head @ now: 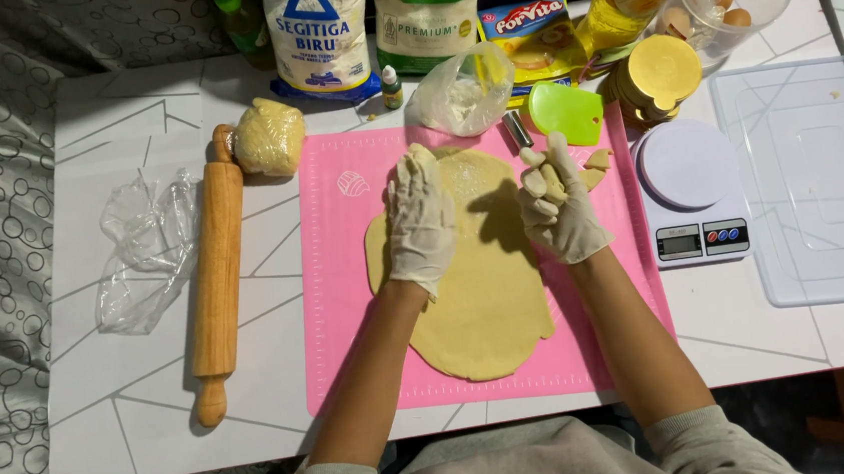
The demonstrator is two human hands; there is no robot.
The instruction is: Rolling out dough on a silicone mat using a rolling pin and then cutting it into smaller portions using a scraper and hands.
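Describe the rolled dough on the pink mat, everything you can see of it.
The dough is a pale yellow sheet, rolled flat into a rough oval with uneven edges, lying lengthwise on the pink mat. It looks soft and smooth. Its far end is irregular, with loose scraps beside it. The gloved left hand rests flat on its upper left part. The gloved right hand is raised just above its right edge, closed around small dough pieces; whether it touches the sheet is unclear.
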